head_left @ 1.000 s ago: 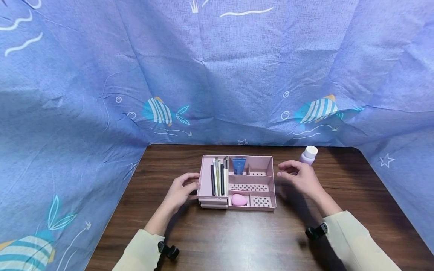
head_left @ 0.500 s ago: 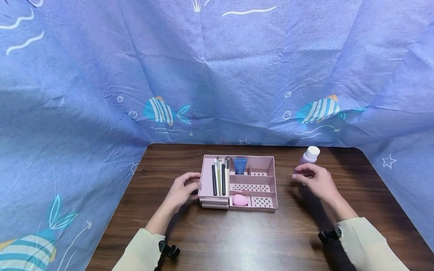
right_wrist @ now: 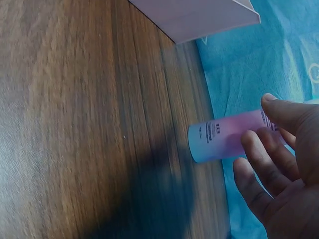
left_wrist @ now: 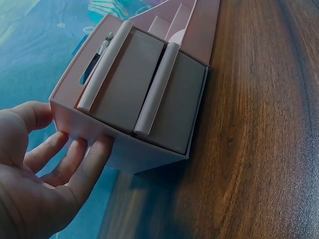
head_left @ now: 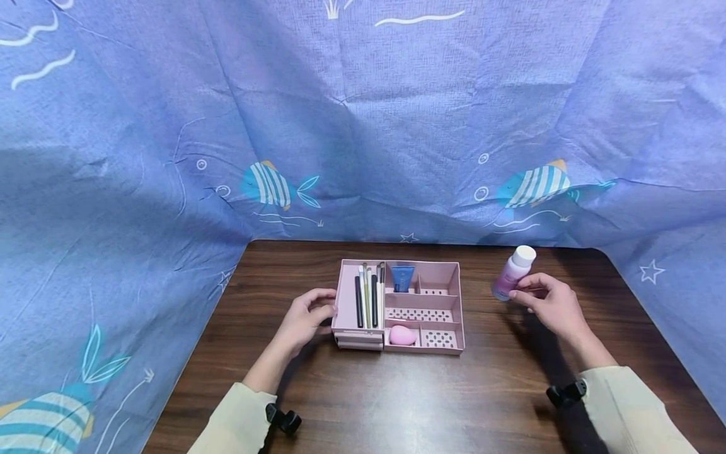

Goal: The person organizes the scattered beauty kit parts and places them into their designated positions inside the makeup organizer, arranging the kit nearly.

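Observation:
A pink desktop organizer (head_left: 422, 352) stands on the table, its two drawer fronts (left_wrist: 169, 97) showing in the left wrist view. My left hand (head_left: 303, 320) rests its fingertips against the organizer's left side, fingers relaxed. Several makeup brushes (head_left: 366, 299) lie on the organizer's top left. Its compartments hold a blue tube (head_left: 403, 278) and a pink makeup sponge (head_left: 402, 335). To the right, a pink-purple bottle (head_left: 510, 276) with a white cap stands on the table. My right hand (head_left: 554, 307) is beside the bottle, thumb and fingers parted around it; whether they touch it is unclear.
The dark wooden table (head_left: 420, 403) ends at a blue curtain (head_left: 363, 157) with printed fish behind and at the sides. The organizer's right wall (right_wrist: 199, 20) rises to the left of the bottle in the head view.
My right hand has moved right, from near the organizer to the right side of the bottle, uncovering the bottle's body. My left hand has stayed at the organizer.

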### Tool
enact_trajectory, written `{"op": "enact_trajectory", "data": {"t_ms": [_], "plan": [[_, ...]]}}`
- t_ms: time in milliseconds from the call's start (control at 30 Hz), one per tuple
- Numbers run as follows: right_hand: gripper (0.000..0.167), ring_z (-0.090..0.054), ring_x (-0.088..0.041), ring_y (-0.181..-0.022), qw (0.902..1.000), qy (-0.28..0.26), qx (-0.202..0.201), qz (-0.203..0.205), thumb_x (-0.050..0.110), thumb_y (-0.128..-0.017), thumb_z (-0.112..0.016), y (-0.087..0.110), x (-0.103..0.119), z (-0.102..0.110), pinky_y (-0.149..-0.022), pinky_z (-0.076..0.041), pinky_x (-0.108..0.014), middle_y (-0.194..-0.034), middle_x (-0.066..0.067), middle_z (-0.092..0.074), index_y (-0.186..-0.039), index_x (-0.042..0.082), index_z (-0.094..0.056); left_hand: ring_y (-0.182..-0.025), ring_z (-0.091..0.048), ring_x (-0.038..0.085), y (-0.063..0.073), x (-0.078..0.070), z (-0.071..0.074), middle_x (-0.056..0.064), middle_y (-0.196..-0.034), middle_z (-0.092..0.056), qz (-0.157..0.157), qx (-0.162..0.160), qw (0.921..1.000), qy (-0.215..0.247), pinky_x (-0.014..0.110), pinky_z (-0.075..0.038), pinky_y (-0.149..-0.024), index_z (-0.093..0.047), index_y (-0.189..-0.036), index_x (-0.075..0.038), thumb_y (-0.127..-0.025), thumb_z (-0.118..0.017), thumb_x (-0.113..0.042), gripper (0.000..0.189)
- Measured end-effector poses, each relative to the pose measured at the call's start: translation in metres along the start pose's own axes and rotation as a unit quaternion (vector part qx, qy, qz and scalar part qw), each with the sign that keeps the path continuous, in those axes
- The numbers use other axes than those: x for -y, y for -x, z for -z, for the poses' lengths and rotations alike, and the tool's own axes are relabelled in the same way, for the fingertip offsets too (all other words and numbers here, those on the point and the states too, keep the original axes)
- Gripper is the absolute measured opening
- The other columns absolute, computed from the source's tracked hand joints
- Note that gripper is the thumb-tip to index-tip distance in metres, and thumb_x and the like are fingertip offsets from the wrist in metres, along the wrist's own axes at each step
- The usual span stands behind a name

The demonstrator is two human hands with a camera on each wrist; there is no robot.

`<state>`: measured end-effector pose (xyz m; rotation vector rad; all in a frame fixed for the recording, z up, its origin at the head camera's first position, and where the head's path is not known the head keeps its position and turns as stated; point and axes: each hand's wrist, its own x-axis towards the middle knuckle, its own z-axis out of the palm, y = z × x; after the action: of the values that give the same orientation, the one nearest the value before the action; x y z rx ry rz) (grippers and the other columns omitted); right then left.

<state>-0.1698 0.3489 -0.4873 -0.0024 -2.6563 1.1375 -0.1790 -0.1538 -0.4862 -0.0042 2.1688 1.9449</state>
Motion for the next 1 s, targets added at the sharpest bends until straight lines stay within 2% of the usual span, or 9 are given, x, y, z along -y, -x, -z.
{"op": "enact_trajectory", "data": {"t_ms": [200, 300, 467, 667, 800, 1000], "plan": [[0.034, -0.062, 0.007, -0.066, 0.9999, 0.009, -0.012, -0.002, 0.020, -0.087, -0.084, -0.004, -0.004, 0.007, -0.051, -0.055, -0.019, -0.100, -0.024, -0.074, -0.108, -0.001, -0.068, -0.093, -0.066, 0.014, 0.000, 0.001, -0.001, 0.020, -0.120, -0.065, -0.001, 0.000, 1.0000, 0.004, 0.041, -0.066, -0.074, -0.063, -0.131, 0.000, -0.091, -0.064, -0.001, 0.040], [0.038, -0.058, 0.014, -0.070, 0.9996, 0.018, -0.019, -0.006, 0.022, -0.087, -0.084, -0.007, -0.005, 0.010, -0.052, -0.055, -0.016, -0.103, -0.026, -0.073, -0.111, -0.002, -0.067, -0.093, -0.066, 0.014, 0.000, 0.002, -0.001, 0.020, -0.119, -0.065, -0.002, 0.002, 1.0000, 0.006, 0.042, -0.066, -0.074, -0.063, -0.131, 0.001, -0.091, -0.064, 0.000, 0.040], [0.048, -0.055, 0.020, -0.078, 0.9995, 0.017, -0.028, -0.004, 0.023, -0.086, -0.085, -0.013, -0.006, 0.014, -0.063, -0.050, -0.005, -0.111, -0.027, -0.071, -0.122, -0.001, -0.064, -0.093, -0.066, 0.014, 0.000, 0.002, -0.001, 0.020, -0.120, -0.066, -0.003, 0.000, 1.0000, 0.004, 0.042, -0.066, -0.074, -0.063, -0.131, 0.000, -0.092, -0.064, -0.002, 0.039], [0.057, -0.057, 0.015, -0.093, 0.9995, -0.026, 0.000, 0.020, 0.017, -0.086, -0.085, -0.022, -0.006, 0.013, -0.075, -0.050, -0.001, -0.120, -0.028, -0.067, -0.133, -0.002, -0.059, -0.093, -0.066, 0.014, 0.001, 0.002, 0.000, 0.020, -0.120, -0.066, 0.000, -0.003, 1.0000, 0.003, 0.041, -0.065, -0.074, -0.063, -0.131, 0.000, -0.092, -0.065, -0.002, 0.039], [0.058, -0.058, 0.014, -0.096, 0.9982, -0.048, 0.016, 0.033, 0.014, -0.085, -0.085, -0.027, -0.006, 0.013, -0.078, -0.050, -0.001, -0.121, -0.030, -0.067, -0.133, -0.003, -0.058, -0.093, -0.066, 0.014, 0.001, 0.002, 0.000, 0.019, -0.119, -0.066, -0.002, -0.006, 1.0000, 0.002, 0.041, -0.065, -0.073, -0.063, -0.131, 0.000, -0.092, -0.065, -0.002, 0.039], [0.055, -0.059, 0.012, -0.091, 0.9993, -0.010, 0.024, 0.026, 0.022, -0.087, -0.084, -0.031, -0.006, 0.017, -0.074, -0.048, -0.001, -0.117, -0.027, -0.069, -0.131, 0.000, -0.060, -0.093, -0.066, 0.014, 0.002, 0.001, -0.002, 0.019, -0.118, -0.066, -0.004, -0.005, 1.0000, 0.003, 0.041, -0.065, -0.072, -0.064, -0.130, 0.000, -0.091, -0.065, -0.002, 0.039]]}}
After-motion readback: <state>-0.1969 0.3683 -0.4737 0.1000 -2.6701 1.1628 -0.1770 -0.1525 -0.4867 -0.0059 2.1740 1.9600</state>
